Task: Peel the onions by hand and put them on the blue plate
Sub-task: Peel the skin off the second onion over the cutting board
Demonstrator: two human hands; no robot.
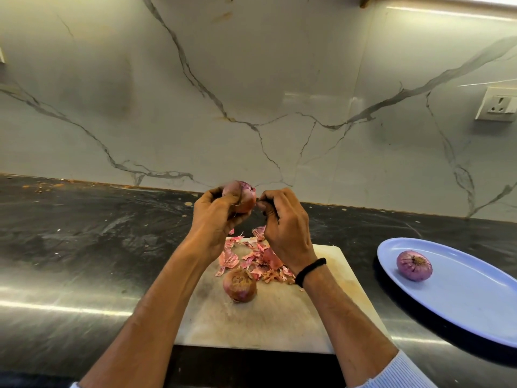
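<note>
My left hand [216, 219] grips a partly peeled red onion [242, 195], raised above the far end of the white cutting board [268, 320]. My right hand [285, 219] is beside it, fingertips pinching at the onion's skin on its right side. An unpeeled onion [239, 285] lies on the board in front of a heap of pink skin scraps [251, 260]. One peeled purple onion [414, 265] lies on the blue plate [461, 301] at the right.
The board and plate stand on a dark, scratched stone counter [84, 261]. A marble-patterned wall [251, 93] rises behind it, with a white power socket [498, 103] at the far right. Small crumbs lie along the counter's back edge.
</note>
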